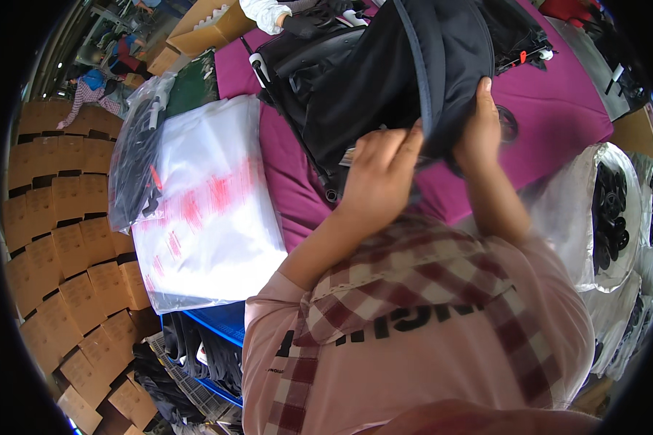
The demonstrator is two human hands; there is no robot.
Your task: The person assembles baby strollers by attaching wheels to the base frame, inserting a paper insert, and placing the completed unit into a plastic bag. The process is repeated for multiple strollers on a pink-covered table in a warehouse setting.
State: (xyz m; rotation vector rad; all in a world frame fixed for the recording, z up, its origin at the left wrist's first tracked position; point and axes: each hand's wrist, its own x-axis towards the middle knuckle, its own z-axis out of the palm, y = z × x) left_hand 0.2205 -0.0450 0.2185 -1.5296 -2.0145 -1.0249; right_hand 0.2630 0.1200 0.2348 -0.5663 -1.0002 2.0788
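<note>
A black fabric canopy (pixel 457 65) with a grey-blue edging stands up in front of me, part of what looks like a folding stroller (pixel 341 94) with black cloth and a dark tube frame. My left hand (pixel 381 170) pinches the lower end of the edging, its fingers bent together. On the canopy's right side my right hand (pixel 481 134) grips the cloth, thumb up along the outside and the other fingers mostly hidden behind it. A small wheel (pixel 507 125) shows just right of that hand.
A purple cloth (pixel 559 94) covers the table. Stacked clear plastic bags (pixel 210 210) and a bagged black part (pixel 136 159) lie left. Across the table is a co-worker's dark-gloved hand (pixel 306 26). Brown cartons (pixel 72 246) fill the left; a sack of black wheels (pixel 584 217) stands right.
</note>
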